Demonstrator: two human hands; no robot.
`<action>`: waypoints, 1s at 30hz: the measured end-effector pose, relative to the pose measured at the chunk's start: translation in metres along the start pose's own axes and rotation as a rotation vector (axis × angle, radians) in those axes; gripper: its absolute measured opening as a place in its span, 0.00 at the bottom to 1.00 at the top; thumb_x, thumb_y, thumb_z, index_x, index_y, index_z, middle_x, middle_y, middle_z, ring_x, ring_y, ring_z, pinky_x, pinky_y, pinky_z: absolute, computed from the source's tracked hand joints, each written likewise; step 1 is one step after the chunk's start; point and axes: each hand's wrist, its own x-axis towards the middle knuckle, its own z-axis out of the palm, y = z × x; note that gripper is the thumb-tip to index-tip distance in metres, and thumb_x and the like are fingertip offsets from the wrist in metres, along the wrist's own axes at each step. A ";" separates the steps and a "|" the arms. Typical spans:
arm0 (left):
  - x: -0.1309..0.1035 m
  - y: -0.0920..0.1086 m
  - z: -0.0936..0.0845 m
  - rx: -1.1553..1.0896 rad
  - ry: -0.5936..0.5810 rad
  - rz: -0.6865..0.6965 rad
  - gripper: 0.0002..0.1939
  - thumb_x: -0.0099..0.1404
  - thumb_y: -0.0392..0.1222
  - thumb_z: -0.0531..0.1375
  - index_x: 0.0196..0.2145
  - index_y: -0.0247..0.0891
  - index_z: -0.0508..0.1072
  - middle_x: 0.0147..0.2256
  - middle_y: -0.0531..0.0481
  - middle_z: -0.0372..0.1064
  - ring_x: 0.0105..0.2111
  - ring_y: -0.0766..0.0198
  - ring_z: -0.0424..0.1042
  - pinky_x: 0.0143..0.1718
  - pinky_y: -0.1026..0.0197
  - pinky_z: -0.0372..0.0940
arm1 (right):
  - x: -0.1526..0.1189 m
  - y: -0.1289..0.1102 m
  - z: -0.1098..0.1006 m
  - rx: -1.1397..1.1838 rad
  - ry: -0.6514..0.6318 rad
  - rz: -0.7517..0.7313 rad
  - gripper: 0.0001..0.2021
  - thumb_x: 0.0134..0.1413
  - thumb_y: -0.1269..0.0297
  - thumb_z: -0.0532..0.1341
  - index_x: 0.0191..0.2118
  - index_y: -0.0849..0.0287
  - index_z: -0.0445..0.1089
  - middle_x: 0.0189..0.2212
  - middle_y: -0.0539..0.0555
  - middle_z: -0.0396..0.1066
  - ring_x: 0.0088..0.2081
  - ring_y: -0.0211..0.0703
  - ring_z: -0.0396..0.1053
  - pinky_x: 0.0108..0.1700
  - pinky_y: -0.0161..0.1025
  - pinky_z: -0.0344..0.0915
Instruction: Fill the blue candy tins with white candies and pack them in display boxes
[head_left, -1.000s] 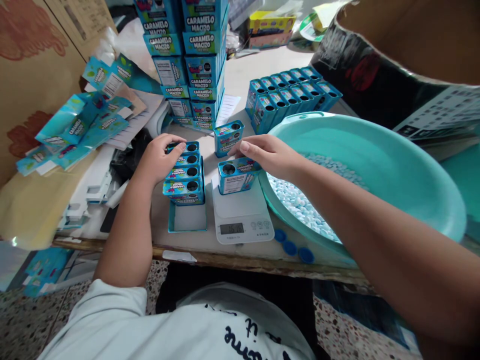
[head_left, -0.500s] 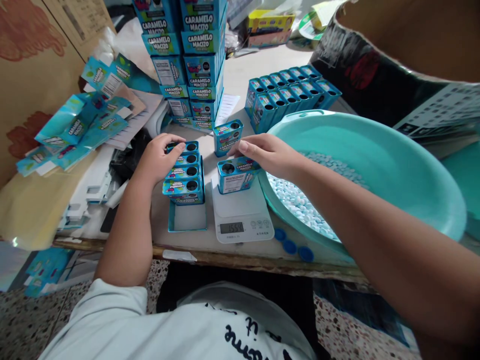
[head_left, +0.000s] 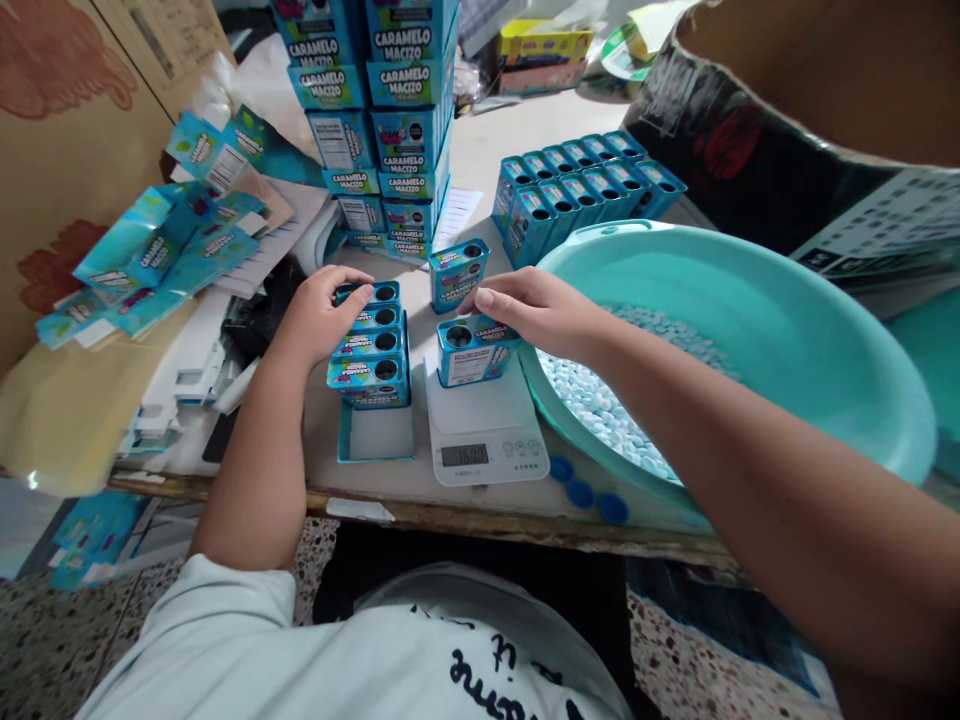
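My left hand [head_left: 330, 310] curls round the left end of the rearmost candy box [head_left: 386, 292], in a row of several blue boxes with round holes. The row stands in a shallow blue tray [head_left: 376, 457], its front part bare. Another candy box [head_left: 471, 366] stands on a white digital scale [head_left: 491, 462] with a lit display. Over that box's top, my right hand [head_left: 540, 305] has thumb and fingers drawn together near the hole; whatever they hold is hidden. Just behind stands one more candy box [head_left: 457, 277].
A turquoise basin [head_left: 750, 250] of pale blue candies [head_left: 600, 410] sits right, with blue caps [head_left: 580, 494] near the table edge. Behind are grouped boxes [head_left: 577, 195], a tall carton stack [head_left: 409, 130] and a large cardboard box [head_left: 712, 130]. Flattened packaging [head_left: 157, 250] lies left.
The reading on the scale's display has changed. Both hands stay almost in place, and the boxes stand as before; the whole view has shifted slightly.
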 end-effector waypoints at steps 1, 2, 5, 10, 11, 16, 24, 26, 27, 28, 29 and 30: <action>0.000 0.000 0.000 -0.001 -0.001 0.001 0.14 0.67 0.48 0.58 0.44 0.40 0.79 0.46 0.46 0.75 0.47 0.55 0.72 0.48 0.56 0.68 | 0.000 0.000 0.000 -0.008 0.004 -0.004 0.33 0.58 0.27 0.57 0.33 0.58 0.72 0.29 0.53 0.69 0.36 0.46 0.65 0.35 0.41 0.59; 0.000 -0.001 0.000 -0.002 -0.001 0.003 0.14 0.67 0.48 0.58 0.44 0.40 0.79 0.46 0.46 0.74 0.47 0.56 0.72 0.49 0.55 0.68 | 0.000 0.001 0.000 -0.020 0.012 -0.009 0.33 0.59 0.27 0.56 0.33 0.58 0.72 0.29 0.53 0.69 0.37 0.46 0.65 0.35 0.41 0.59; 0.000 -0.002 0.000 -0.002 0.001 0.008 0.13 0.67 0.47 0.58 0.44 0.40 0.78 0.46 0.46 0.74 0.47 0.56 0.72 0.50 0.55 0.67 | 0.000 0.001 0.000 -0.037 0.018 -0.017 0.32 0.60 0.29 0.56 0.33 0.58 0.72 0.29 0.53 0.69 0.37 0.46 0.66 0.36 0.40 0.59; 0.001 -0.001 0.001 -0.001 0.007 0.001 0.13 0.67 0.47 0.59 0.44 0.40 0.79 0.46 0.46 0.75 0.47 0.55 0.72 0.49 0.55 0.68 | 0.000 0.000 0.000 -0.048 0.020 -0.016 0.32 0.61 0.30 0.57 0.34 0.59 0.73 0.29 0.53 0.70 0.37 0.45 0.66 0.36 0.40 0.60; 0.001 0.000 0.001 -0.002 0.005 -0.003 0.13 0.67 0.47 0.59 0.44 0.40 0.79 0.46 0.46 0.75 0.47 0.55 0.73 0.49 0.55 0.68 | 0.000 0.000 0.000 -0.051 0.024 -0.018 0.32 0.61 0.30 0.57 0.34 0.59 0.73 0.29 0.53 0.70 0.36 0.45 0.66 0.36 0.40 0.60; 0.001 0.001 0.001 -0.014 0.001 -0.018 0.13 0.66 0.47 0.59 0.44 0.40 0.79 0.46 0.45 0.75 0.46 0.55 0.73 0.47 0.55 0.68 | 0.000 0.003 0.000 -0.045 0.038 -0.016 0.35 0.60 0.27 0.55 0.36 0.59 0.75 0.31 0.54 0.71 0.36 0.45 0.67 0.36 0.40 0.61; 0.001 -0.002 0.000 -0.006 -0.006 -0.010 0.14 0.67 0.48 0.59 0.45 0.40 0.78 0.47 0.46 0.75 0.47 0.55 0.73 0.48 0.55 0.68 | -0.001 0.000 0.001 -0.057 0.060 -0.030 0.37 0.60 0.26 0.53 0.38 0.61 0.77 0.32 0.56 0.73 0.35 0.44 0.68 0.37 0.39 0.63; 0.001 0.000 0.000 -0.011 -0.018 -0.034 0.15 0.67 0.48 0.58 0.46 0.40 0.78 0.47 0.46 0.76 0.46 0.55 0.73 0.47 0.55 0.68 | 0.000 0.000 0.001 -0.051 0.063 -0.029 0.38 0.59 0.25 0.53 0.39 0.61 0.77 0.34 0.57 0.74 0.36 0.45 0.69 0.37 0.39 0.63; 0.000 0.001 0.000 -0.013 -0.024 -0.048 0.16 0.67 0.49 0.58 0.46 0.39 0.78 0.47 0.46 0.76 0.45 0.56 0.73 0.46 0.55 0.68 | 0.000 0.000 0.000 -0.046 0.063 -0.026 0.39 0.59 0.25 0.52 0.39 0.62 0.78 0.35 0.57 0.75 0.36 0.45 0.69 0.38 0.40 0.64; 0.000 0.002 0.000 -0.013 -0.029 -0.061 0.16 0.67 0.49 0.58 0.46 0.39 0.78 0.47 0.46 0.76 0.44 0.56 0.73 0.45 0.55 0.68 | 0.000 0.001 0.000 -0.042 0.061 -0.021 0.40 0.58 0.24 0.52 0.40 0.62 0.78 0.36 0.58 0.75 0.37 0.45 0.70 0.38 0.40 0.64; 0.000 0.003 0.000 -0.012 -0.033 -0.069 0.17 0.67 0.49 0.58 0.47 0.39 0.78 0.47 0.46 0.76 0.44 0.56 0.73 0.45 0.56 0.67 | 0.001 0.001 0.000 -0.038 0.058 -0.016 0.41 0.58 0.23 0.52 0.40 0.62 0.78 0.36 0.58 0.75 0.37 0.45 0.70 0.39 0.40 0.65; 0.000 0.004 -0.001 -0.011 -0.034 -0.072 0.17 0.67 0.49 0.58 0.46 0.39 0.78 0.47 0.46 0.76 0.44 0.56 0.73 0.45 0.56 0.67 | 0.001 0.002 0.000 -0.035 0.057 -0.011 0.41 0.57 0.23 0.52 0.40 0.62 0.78 0.37 0.59 0.76 0.37 0.46 0.70 0.39 0.40 0.65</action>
